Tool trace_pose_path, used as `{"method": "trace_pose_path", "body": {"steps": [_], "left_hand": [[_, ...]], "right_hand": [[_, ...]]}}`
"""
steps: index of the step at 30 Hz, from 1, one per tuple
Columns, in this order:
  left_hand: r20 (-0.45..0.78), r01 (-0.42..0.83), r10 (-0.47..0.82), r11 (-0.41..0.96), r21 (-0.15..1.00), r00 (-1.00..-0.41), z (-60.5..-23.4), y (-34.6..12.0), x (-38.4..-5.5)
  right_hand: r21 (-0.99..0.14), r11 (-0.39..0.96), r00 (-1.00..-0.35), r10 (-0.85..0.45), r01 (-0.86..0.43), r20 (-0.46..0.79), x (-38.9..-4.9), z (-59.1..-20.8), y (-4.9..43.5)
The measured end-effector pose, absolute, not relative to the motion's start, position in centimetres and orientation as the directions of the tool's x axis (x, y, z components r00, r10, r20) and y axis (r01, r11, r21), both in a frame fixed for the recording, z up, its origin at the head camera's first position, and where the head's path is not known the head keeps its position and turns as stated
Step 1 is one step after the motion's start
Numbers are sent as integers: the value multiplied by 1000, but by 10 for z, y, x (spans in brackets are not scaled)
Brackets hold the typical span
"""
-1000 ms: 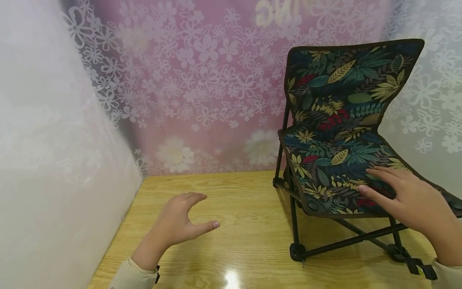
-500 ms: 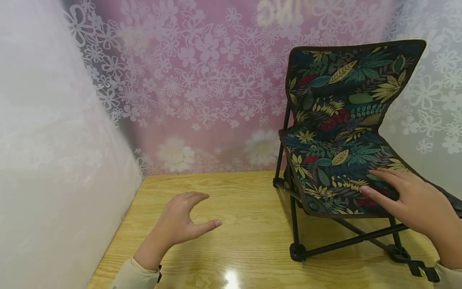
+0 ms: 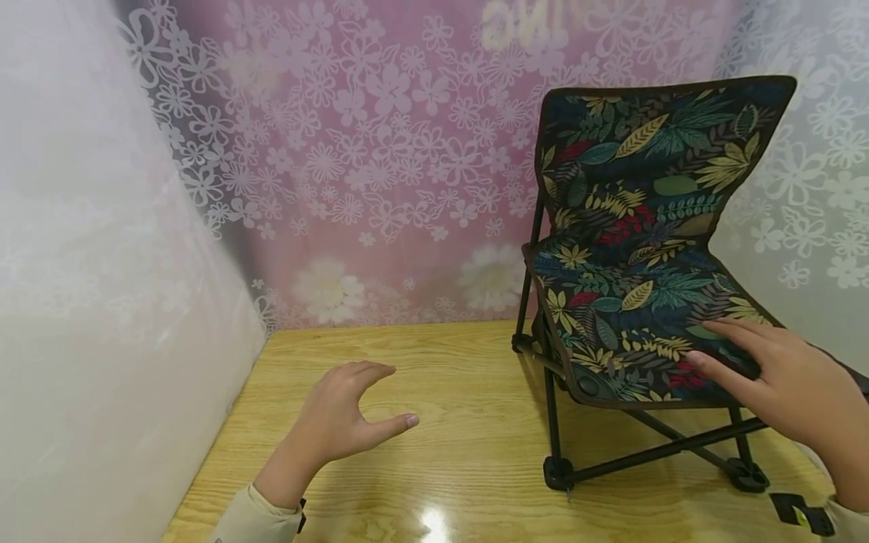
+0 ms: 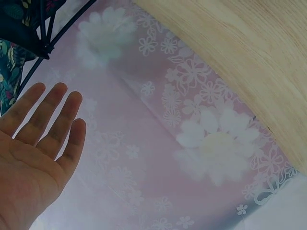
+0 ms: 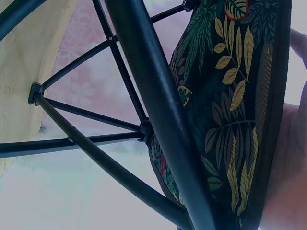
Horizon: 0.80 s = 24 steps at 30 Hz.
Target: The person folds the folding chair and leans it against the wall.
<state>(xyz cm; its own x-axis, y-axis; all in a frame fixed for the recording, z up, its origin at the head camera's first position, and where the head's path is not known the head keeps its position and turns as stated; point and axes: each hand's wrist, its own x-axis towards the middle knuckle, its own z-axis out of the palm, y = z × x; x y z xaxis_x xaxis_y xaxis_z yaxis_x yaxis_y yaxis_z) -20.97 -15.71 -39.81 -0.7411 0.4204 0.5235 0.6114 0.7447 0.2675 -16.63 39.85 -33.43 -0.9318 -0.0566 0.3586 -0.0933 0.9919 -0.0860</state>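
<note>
A small folding chair (image 3: pixel 638 256) with dark leaf-print fabric and a black tube frame stands unfolded on the right of the wooden tabletop. My right hand (image 3: pixel 794 377) is over the front right of its seat, fingers extended and thumb apart; whether it touches the fabric I cannot tell. Part of that hand (image 5: pixel 285 163) shows past the fabric's edge in the right wrist view, where the frame tubes (image 5: pixel 144 81) fill the foreground. Left of the chair, my left hand (image 3: pixel 333 415) hovers above the table, holding nothing. Its fingers look spread in the left wrist view, palm (image 4: pixel 29 167) visible.
Behind the wooden table (image 3: pixel 407 377) hangs a pink sheet (image 3: pixel 380 188) printed with white flowers. A whitish translucent sheet (image 3: pixel 102 286) borders the left side. A pale flowered sheet (image 3: pixel 808 226) hangs behind the chair at right. A black strap (image 3: pixel 801 513) is beside the right cuff.
My right hand has drifted slightly to the right over the seat. The left hand has shifted a little right. The chair stays where it was.
</note>
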Motion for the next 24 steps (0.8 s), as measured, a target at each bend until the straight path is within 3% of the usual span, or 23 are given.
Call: {"method": "trace_pose_path", "body": {"steps": [24], "left_hand": [[536, 640, 436, 715, 281, -723, -401, -149, -212]], "right_hand": [[-123, 986, -917, -55, -112, 394, -158, -339, 412]]}}
